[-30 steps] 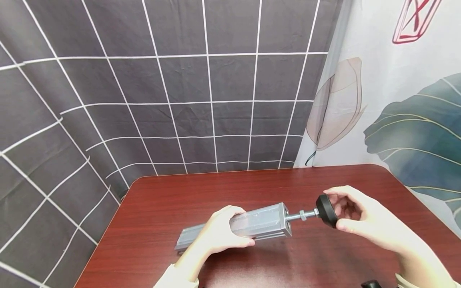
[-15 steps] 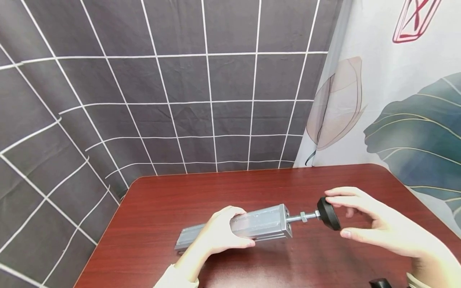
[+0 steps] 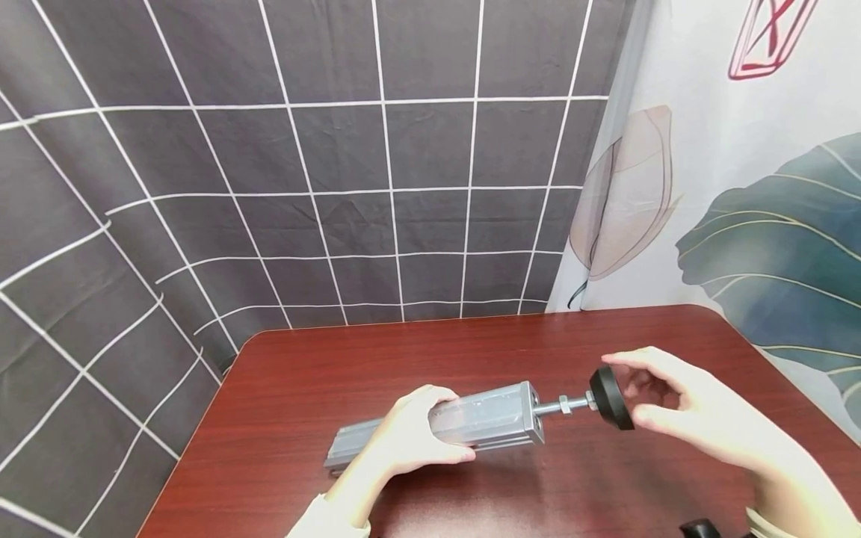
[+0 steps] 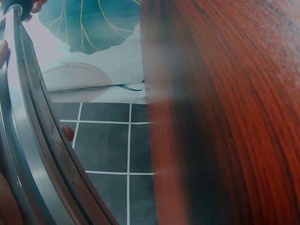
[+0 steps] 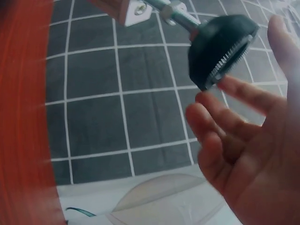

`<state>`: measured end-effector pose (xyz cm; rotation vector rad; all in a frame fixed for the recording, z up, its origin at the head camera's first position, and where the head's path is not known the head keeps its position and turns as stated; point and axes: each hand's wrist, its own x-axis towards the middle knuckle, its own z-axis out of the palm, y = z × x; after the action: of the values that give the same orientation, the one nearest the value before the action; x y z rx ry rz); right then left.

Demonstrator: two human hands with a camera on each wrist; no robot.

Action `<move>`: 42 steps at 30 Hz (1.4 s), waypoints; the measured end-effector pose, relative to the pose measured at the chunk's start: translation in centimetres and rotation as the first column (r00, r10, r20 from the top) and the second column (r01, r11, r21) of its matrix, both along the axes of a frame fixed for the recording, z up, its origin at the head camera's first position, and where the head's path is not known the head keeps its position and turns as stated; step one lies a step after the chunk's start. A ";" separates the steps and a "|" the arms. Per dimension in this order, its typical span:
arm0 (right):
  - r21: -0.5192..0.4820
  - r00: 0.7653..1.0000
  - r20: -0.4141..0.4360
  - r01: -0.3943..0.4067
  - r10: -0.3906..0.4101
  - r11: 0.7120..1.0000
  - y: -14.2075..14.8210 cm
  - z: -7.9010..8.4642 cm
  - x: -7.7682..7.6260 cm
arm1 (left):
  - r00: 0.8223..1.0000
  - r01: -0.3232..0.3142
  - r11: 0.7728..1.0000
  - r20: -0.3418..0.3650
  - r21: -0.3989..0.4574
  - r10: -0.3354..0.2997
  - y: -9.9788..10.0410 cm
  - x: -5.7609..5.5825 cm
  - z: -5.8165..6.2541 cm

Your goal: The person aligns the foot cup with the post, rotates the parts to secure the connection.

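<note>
A: How far along are you, and what are your hands doing?

B: Your left hand (image 3: 418, 433) is wrapped round the metal bar (image 3: 487, 415), holding it over the table (image 3: 403, 347). Your right hand (image 3: 702, 411) is loosely bent at the black foot (image 3: 610, 397), a fingertip at its rim, the thumb just off it in the right wrist view

A: What's done, and what's left?

B: The foot is already on the end of the rod (image 3: 548, 409), and the nut (image 3: 565, 404) sits partway along, touching neither bar nor foot. The threads are too small to make out, so whether any tightening is left I can't tell

A: Anything in your way?

B: Checked cloth (image 3: 350, 224) hangs behind the table, leaf-printed cloth (image 3: 787, 276) to your right. A dark thing (image 3: 699, 528) pokes in below your right wrist, well apart from the bar
</note>
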<state>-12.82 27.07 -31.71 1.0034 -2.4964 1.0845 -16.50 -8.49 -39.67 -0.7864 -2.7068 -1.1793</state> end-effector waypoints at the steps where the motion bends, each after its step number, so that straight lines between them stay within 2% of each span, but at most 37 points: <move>1: 0.017 0.999 -0.028 -0.016 0.017 1.000 0.2 0.0 0.1 | 1.000 0.000 1.000 -0.002 0.000 0.000 0.0 0.0 0.0; 5: 0.073 0.990 -0.109 -0.080 0.087 0.994 0.6 0.2 0.3 | 1.000 -0.004 1.000 -0.012 0.008 0.004 0.0 0.0 0.2; 11: 0.039 0.990 -0.041 -0.134 0.136 0.990 0.4 0.1 0.2 | 1.000 -0.007 1.000 -0.005 0.011 0.007 -0.1 0.1 0.2; 15: -0.042 0.993 -0.040 -0.116 0.114 0.992 -0.1 0.2 0.0 | 1.000 0.000 1.000 0.006 0.009 0.000 0.0 0.2 0.2; 19: -0.162 0.998 -0.010 -0.063 0.062 0.985 -0.9 -0.1 -0.2 | 1.000 -0.009 1.000 0.010 0.011 0.009 0.1 0.2 0.2; 22: -0.193 1.000 0.029 0.014 -0.008 0.981 -1.4 -0.3 -0.1 | 1.000 -0.025 1.000 0.007 0.008 0.025 0.2 0.4 0.1; 26: -0.206 0.998 0.019 0.064 -0.061 0.976 -1.7 -0.5 0.0 | 0.999 -0.045 0.999 -0.008 0.002 0.045 0.4 0.6 0.0; 32: -0.242 0.998 -0.017 0.055 -0.061 0.969 -2.1 -0.8 -0.2 | 0.998 -0.066 0.998 -0.018 -0.006 0.066 0.5 0.8 -0.2; 36: -0.264 0.999 -0.028 0.019 -0.027 0.964 -2.2 -0.9 -0.3 | 0.998 -0.069 0.997 -0.012 -0.016 0.069 0.5 0.9 -0.1; 42: -0.331 0.997 -0.061 -0.056 0.038 0.942 -2.2 -1.1 -0.5 | 0.998 -0.052 0.993 -0.034 -0.110 0.048 0.6 0.9 0.1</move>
<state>-13.37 24.91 -32.79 0.9789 -2.1570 1.4134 -15.58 -7.90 -39.57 -0.7385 -2.7687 -1.0053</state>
